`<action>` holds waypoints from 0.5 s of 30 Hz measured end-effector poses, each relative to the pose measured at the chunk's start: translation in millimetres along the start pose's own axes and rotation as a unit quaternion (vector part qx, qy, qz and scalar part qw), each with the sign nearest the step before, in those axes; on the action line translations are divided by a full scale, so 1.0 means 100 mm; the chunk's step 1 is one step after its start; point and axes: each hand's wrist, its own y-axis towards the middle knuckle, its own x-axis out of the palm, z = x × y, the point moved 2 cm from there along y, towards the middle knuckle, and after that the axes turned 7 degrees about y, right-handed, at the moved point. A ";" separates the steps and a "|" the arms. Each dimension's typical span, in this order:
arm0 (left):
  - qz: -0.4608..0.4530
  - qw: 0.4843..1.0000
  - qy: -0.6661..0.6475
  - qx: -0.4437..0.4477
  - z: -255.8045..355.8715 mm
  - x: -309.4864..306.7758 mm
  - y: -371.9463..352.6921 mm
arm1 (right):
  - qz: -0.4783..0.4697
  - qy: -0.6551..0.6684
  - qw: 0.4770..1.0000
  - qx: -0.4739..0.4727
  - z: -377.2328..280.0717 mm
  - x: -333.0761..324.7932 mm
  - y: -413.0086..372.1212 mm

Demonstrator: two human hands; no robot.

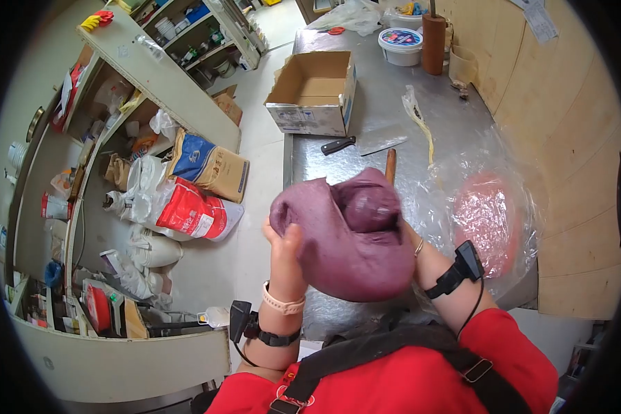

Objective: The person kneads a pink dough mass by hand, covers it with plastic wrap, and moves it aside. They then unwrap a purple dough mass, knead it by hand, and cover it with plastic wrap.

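Observation:
A large purple dough mass (355,255), folded in on itself with a rounded lump in its upper fold, is held up above the metal table. My left hand (284,243) grips its left side, thumb pressed on the surface. On the right side, my right hand (408,241) supports the dough and is mostly hidden behind it. Behind the dough lie a wooden rolling pin (391,165), only partly visible, and a knife with a black handle (339,145). Pink dough (486,224) wrapped in clear plastic lies on the table to the right.
An open cardboard box (310,114) stands at the table's far left edge. Farther back are a white tub (400,47) and an upright brown cylinder (433,45). Bags, including a red one (193,210), fill the shelves at left. A wooden wall borders the right.

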 end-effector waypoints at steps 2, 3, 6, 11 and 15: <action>0.065 0.975 0.162 0.135 0.02 0.08 0.02 | 0.042 0.110 0.993 0.026 -0.02 0.31 -0.14; 0.100 0.944 0.241 0.200 0.04 0.11 0.02 | 0.062 0.096 0.993 0.011 -0.04 0.38 -0.16; -0.017 0.884 0.417 0.210 0.05 0.01 -0.03 | 0.111 0.045 0.992 -0.028 -0.07 0.57 -0.19; -0.022 0.898 0.378 0.227 -0.14 0.17 -0.28 | 0.164 -0.240 0.952 -0.093 -0.01 0.91 -0.37; -0.036 0.993 0.063 0.096 -0.65 -0.01 -0.13 | 0.042 -0.329 0.943 -0.033 0.04 1.07 -0.33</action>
